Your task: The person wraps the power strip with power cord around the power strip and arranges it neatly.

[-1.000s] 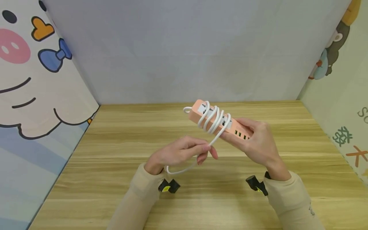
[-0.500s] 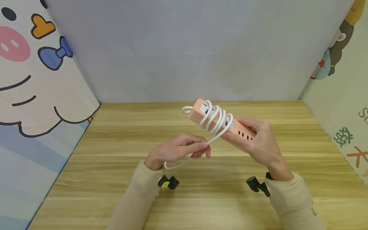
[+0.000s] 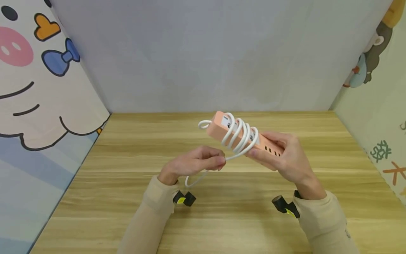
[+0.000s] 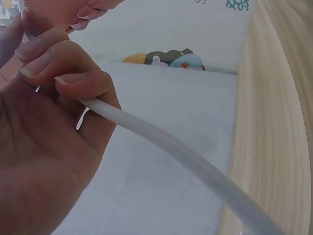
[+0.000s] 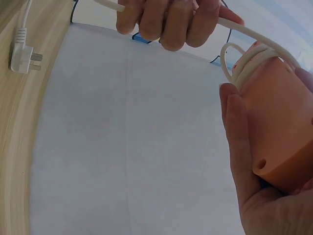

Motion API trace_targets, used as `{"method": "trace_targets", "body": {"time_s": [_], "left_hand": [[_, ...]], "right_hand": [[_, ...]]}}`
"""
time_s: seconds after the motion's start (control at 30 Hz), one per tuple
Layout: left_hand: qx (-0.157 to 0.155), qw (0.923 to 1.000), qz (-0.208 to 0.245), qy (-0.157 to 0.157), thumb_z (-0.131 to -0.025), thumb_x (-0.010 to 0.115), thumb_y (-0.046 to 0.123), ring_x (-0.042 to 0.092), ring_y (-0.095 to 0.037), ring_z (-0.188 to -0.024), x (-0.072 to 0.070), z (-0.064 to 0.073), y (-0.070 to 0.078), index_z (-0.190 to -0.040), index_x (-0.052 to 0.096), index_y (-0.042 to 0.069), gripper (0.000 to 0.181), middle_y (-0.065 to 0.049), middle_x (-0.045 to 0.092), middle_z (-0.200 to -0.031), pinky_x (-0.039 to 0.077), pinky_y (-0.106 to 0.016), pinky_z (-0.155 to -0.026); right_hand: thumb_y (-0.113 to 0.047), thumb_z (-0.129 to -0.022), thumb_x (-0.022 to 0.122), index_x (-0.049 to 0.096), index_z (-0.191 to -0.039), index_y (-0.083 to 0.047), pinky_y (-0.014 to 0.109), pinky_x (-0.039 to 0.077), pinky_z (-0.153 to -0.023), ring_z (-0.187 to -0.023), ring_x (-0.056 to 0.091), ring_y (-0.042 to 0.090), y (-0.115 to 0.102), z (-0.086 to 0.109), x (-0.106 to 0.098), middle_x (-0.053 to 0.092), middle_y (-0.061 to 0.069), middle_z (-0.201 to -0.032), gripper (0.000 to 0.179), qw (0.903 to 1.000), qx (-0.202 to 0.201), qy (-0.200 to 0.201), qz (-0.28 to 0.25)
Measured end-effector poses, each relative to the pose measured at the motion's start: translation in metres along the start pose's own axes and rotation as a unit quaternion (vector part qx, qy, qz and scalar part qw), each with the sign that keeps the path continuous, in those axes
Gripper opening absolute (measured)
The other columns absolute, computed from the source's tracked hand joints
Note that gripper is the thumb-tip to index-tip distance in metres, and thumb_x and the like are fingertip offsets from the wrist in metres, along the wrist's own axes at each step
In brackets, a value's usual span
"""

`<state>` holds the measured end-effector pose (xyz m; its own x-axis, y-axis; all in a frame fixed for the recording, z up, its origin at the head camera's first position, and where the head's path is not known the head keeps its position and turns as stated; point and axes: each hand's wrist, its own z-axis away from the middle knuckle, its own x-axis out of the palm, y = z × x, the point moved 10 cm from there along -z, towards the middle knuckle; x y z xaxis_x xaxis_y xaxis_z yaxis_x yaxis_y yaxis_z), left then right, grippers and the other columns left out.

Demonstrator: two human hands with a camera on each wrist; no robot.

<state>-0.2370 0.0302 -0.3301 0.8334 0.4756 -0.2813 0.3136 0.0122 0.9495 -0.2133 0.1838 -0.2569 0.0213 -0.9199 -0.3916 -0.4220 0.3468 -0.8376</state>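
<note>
Cord [image 3: 242,143] circles a power strip [image 3: 262,141] gripped by the right hand [image 3: 292,159]. Beside that grip, the left hand [image 3: 194,163] pinches the cord

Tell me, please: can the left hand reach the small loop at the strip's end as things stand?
Probably yes: nothing visible stands between the left hand and the loop, but its fingers hold the cord and may need to let go first.

Power strip [image 3: 262,141] partly hidden by right hand [image 3: 291,160]
</note>
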Motion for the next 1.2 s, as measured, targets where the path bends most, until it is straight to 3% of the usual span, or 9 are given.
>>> {"method": "trace_targets", "body": {"time_s": [0.33, 0.5, 0.6, 0.77, 0.9, 0.97, 1.03, 1.13, 1.2], "left_hand": [[-0.002, 0.9995, -0.026, 0.016, -0.106, 0.047, 0.011, 0.04, -0.015, -0.067, -0.002, -0.002, -0.005, -0.086, 0.056, 0.003, 0.024, 0.0, 0.045, -0.075, 0.036, -0.026, -0.067], [0.001, 0.9989, -0.026, 0.038, -0.104, 0.051, 0.006, 0.044, -0.016, -0.073, -0.006, 0.0, -0.005, -0.103, 0.055, 0.001, 0.006, -0.001, 0.05, -0.082, 0.041, -0.028, -0.07], [0.003, 0.998, -0.031, 0.054, -0.101, 0.054, 0.002, 0.05, -0.014, -0.078, -0.009, 0.0, -0.005, -0.119, 0.051, -0.001, 0.018, -0.004, 0.055, -0.088, 0.046, -0.027, -0.072], [-0.012, 0.9959, -0.047, 0.076, -0.098, 0.062, 0.003, 0.06, -0.018, -0.107, -0.014, 0.001, -0.006, -0.14, 0.045, 0.003, 0.045, -0.014, 0.06, -0.125, 0.054, -0.032, -0.089], [-0.042, 0.9916, -0.092, 0.081, -0.097, 0.067, 0.013, 0.06, -0.02, -0.118, -0.017, 0.003, -0.012, -0.144, 0.048, 0.009, 0.051, -0.011, 0.06, -0.136, 0.053, -0.034, -0.097], [-0.039, 0.9893, -0.113, 0.085, -0.096, 0.071, 0.025, 0.06, -0.017, -0.12, -0.02, 0.004, -0.013, -0.144, 0.05, 0.01, 0.054, -0.009, 0.061, -0.137, 0.052, -0.033, -0.099], [-0.003, 0.9898, -0.113, 0.087, -0.097, 0.068, 0.039, 0.06, -0.016, -0.116, -0.023, 0.004, -0.013, -0.14, 0.054, 0.004, 0.057, -0.013, 0.064, -0.132, 0.052, -0.033, -0.099], [0.05, 0.9885, -0.105, 0.097, -0.093, 0.059, 0.067, 0.061, -0.01, -0.104, -0.029, 0.006, -0.014, -0.128, 0.061, -0.003, 0.078, -0.018, 0.067, -0.117, 0.052, -0.032, -0.095], [0.073, 0.9879, -0.096, 0.097, -0.091, 0.053, 0.075, 0.059, -0.008, -0.093, -0.031, 0.006, -0.017, -0.119, 0.063, -0.006, 0.087, -0.018, 0.068, -0.104, 0.053, -0.03, -0.089]], "right_hand": [[-0.003, -0.084, 0.077, 0.076, -0.108, -0.006, 0.029, 0.048, -0.051, -0.061, 0.057, 0.014, 0.0, -0.001, 0.008, 0.073, -0.003, -0.086, 0.025, 0.9991, -0.007, -0.039, -0.015], [-0.003, -0.082, 0.077, 0.076, -0.112, -0.006, 0.029, 0.05, -0.056, -0.065, 0.06, 0.014, 0.002, 0.001, 0.011, 0.075, -0.005, -0.091, 0.03, 0.9983, -0.01, -0.055, -0.015], [-0.003, -0.082, 0.077, 0.075, -0.113, -0.006, 0.028, 0.05, -0.058, -0.067, 0.061, 0.014, 0.001, 0.002, 0.012, 0.076, -0.006, -0.093, 0.031, 0.9979, -0.014, -0.061, -0.014], [-0.003, -0.082, 0.076, 0.075, -0.114, -0.006, 0.029, 0.05, -0.058, -0.069, 0.062, 0.014, 0.0, 0.002, 0.015, 0.076, -0.005, -0.095, 0.032, 0.9961, -0.024, -0.081, -0.024], [0.001, -0.082, 0.075, 0.075, -0.115, -0.004, 0.029, 0.05, -0.056, -0.067, 0.062, 0.014, -0.004, 0.004, 0.018, 0.077, -0.003, -0.094, 0.034, 0.9931, -0.043, -0.101, -0.04], [0.004, -0.081, 0.075, 0.074, -0.114, -0.003, 0.029, 0.049, -0.056, -0.067, 0.061, 0.012, -0.008, 0.005, 0.019, 0.076, -0.003, -0.093, 0.034, 0.991, -0.057, -0.109, -0.051], [0.005, -0.079, 0.074, 0.074, -0.114, -0.003, 0.028, 0.048, -0.056, -0.067, 0.061, 0.012, -0.011, 0.007, 0.02, 0.077, -0.002, -0.094, 0.035, 0.9882, -0.067, -0.122, -0.063], [0.005, -0.077, 0.076, 0.075, -0.112, -0.004, 0.028, 0.048, -0.058, -0.068, 0.06, 0.011, -0.017, 0.009, 0.021, 0.077, -0.001, -0.093, 0.036, 0.9838, -0.085, -0.141, -0.072], [0.005, -0.077, 0.077, 0.075, -0.112, -0.006, 0.028, 0.048, -0.059, -0.069, 0.061, 0.011, -0.018, 0.011, 0.022, 0.077, -0.001, -0.094, 0.037, 0.9825, -0.085, -0.151, -0.069]]}}
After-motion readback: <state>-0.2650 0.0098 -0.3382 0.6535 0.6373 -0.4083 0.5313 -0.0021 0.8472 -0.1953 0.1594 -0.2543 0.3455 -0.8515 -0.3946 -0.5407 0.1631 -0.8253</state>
